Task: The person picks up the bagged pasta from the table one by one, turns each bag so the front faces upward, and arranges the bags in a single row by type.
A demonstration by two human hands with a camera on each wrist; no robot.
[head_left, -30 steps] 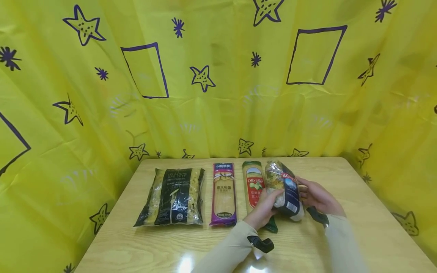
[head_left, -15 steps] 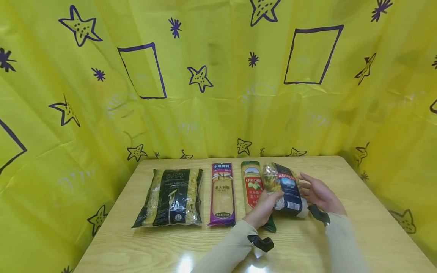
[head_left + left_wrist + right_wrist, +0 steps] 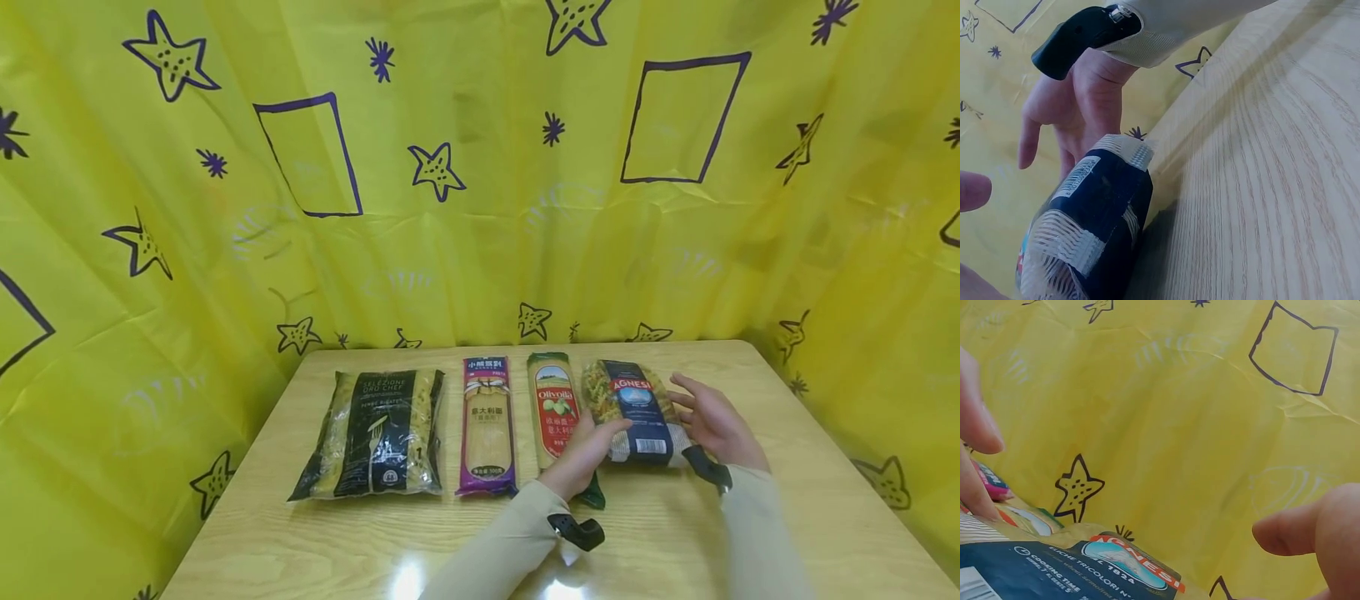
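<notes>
An Agnesi bag of tricolour spiral pasta (image 3: 636, 412) lies at the right of the row of packs in the head view, label up. My left hand (image 3: 581, 454) is at its left side, over the lower part of a green-ended Olivoila spaghetti pack (image 3: 555, 400); the thumb is stretched toward the bag. Just off the bag's right edge is my right hand (image 3: 716, 421), fingers loosely extended and holding nothing. In the left wrist view the pasta bag (image 3: 1100, 206) rests on the table, with the right hand (image 3: 1079, 106) beyond it. The right wrist view shows its label (image 3: 1129, 559) close up.
A purple-edged spaghetti pack (image 3: 487, 429) lies left of the Olivoila pack. Farther left is a large black-and-clear bag of penne (image 3: 378, 433). The wooden table (image 3: 330, 550) meets a yellow curtain (image 3: 480, 275) with drawn stars at its back edge.
The Agnesi bag has turned from tilted to straighter, and its label now faces up more. My right hand has come away from it to the right. The left hand has barely moved.
</notes>
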